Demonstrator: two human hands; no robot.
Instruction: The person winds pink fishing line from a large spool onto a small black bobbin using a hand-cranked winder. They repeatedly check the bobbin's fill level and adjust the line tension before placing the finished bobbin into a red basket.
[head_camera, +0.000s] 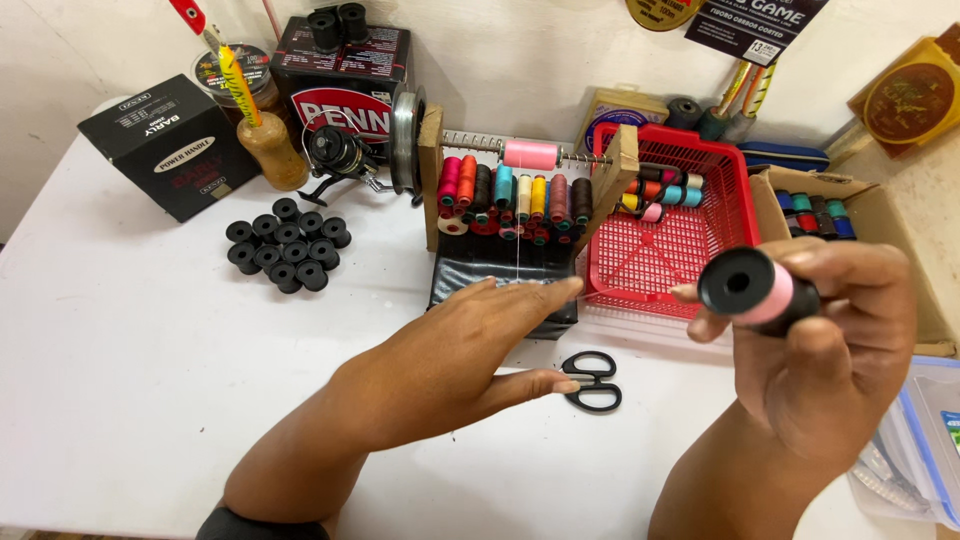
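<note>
My right hand (830, 350) grips a black spool wound with pink thread (752, 287), held up in front of the red basket. My left hand (470, 345) reaches forward with fingers spread, its fingertips over the black base (500, 275) of a wooden thread rack (432, 170). A thin thread runs down from the rack toward my left fingers. The rack carries a pink spool (530, 154) on a metal rod and a row of coloured thread spools (510, 195). Black scissors (592, 380) lie on the white table just right of my left thumb.
A red plastic basket (690, 250) with a few coloured spools stands right of the rack. Several empty black spools (288, 245) cluster at left, near a black box (170, 145), a fishing reel (340, 155) and a wooden holder (272, 150). A cardboard box (870, 215) and a clear container (925, 440) sit at right.
</note>
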